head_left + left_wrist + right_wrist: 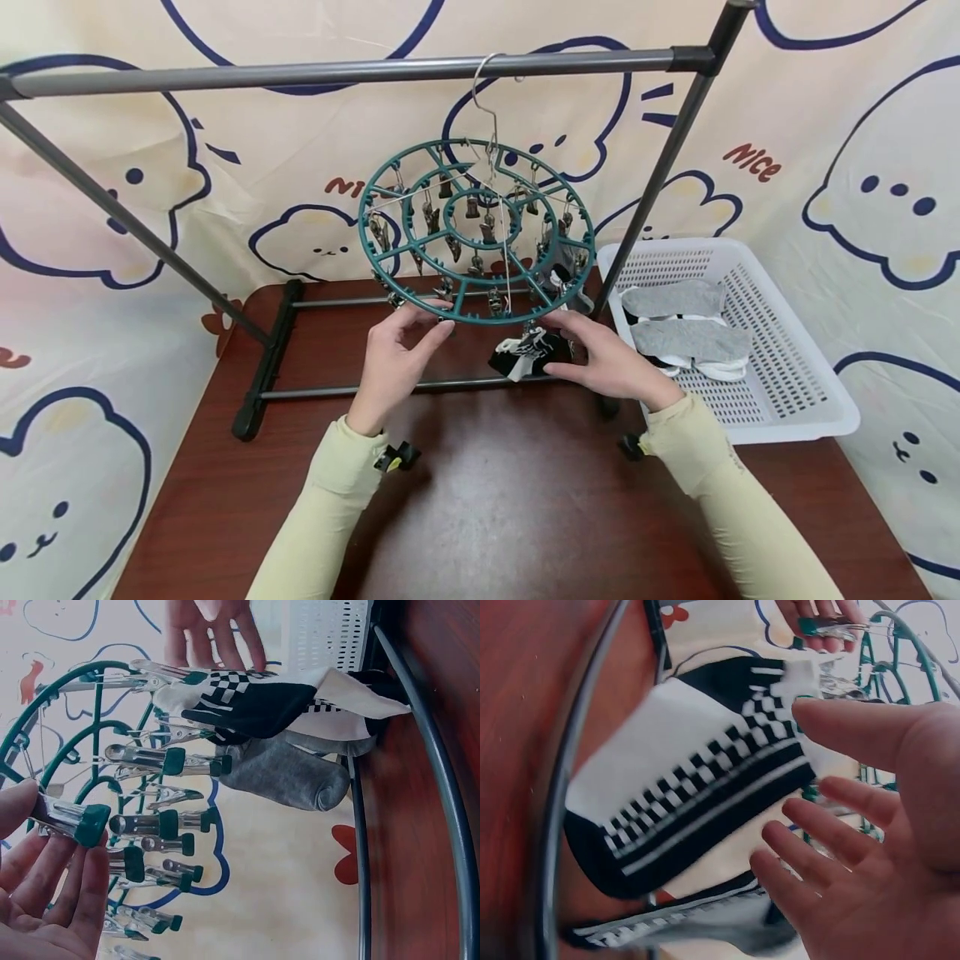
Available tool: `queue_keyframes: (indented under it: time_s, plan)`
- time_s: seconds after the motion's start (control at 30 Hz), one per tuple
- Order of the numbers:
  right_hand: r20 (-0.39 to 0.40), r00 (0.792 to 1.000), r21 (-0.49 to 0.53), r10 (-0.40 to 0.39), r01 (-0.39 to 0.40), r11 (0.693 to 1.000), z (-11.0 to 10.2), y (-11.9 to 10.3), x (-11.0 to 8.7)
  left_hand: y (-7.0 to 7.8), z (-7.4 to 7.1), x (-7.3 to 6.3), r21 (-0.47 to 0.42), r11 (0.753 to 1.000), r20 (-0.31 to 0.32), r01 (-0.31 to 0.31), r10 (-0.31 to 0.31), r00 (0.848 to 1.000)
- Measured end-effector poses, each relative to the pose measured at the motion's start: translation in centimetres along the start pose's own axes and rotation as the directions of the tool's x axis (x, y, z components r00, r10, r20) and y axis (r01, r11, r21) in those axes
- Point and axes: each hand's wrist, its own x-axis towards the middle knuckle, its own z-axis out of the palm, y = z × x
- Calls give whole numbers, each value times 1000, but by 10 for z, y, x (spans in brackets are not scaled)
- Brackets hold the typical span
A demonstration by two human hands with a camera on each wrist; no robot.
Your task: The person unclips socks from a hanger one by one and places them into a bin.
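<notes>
A round green clip hanger (480, 317) hangs by its hook from a rack bar, with several metal clips around its rings. At the near rim, my left hand (397, 354) pinches a clip (75, 817) with green tips between thumb and fingers. A black-and-white checkered sock (690, 776) dangles from the rim near my right hand (607, 358). That hand's fingers are spread, with the thumb apart from them, right beside the sock's top in the right wrist view. Behind it hangs a grey sock (285, 772).
To the right stands a white plastic basket (806, 375) holding several grey-and-white socks (690, 342). The dark rack (262, 375) has its feet and lower bars on the brown table (480, 500). A printed cloth (285, 175) covers the wall behind.
</notes>
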Motion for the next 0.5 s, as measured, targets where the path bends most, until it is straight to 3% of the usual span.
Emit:
queue_keyframes:
  time_s: [0.13,0.33,0.5]
  plan:
    - [6,999,-6,39,-39,999,14,4,10,-2,-1,0,-6,1000,-2,21,-21,1000]
    - [18,998,-47,66,-65,997,29,6,13,-3,0,-3,-23,999,44,39,-37,998]
    - [27,997,-7,69,-69,998,42,10,14,-3,3,-7,-22,999,81,31,-29,996]
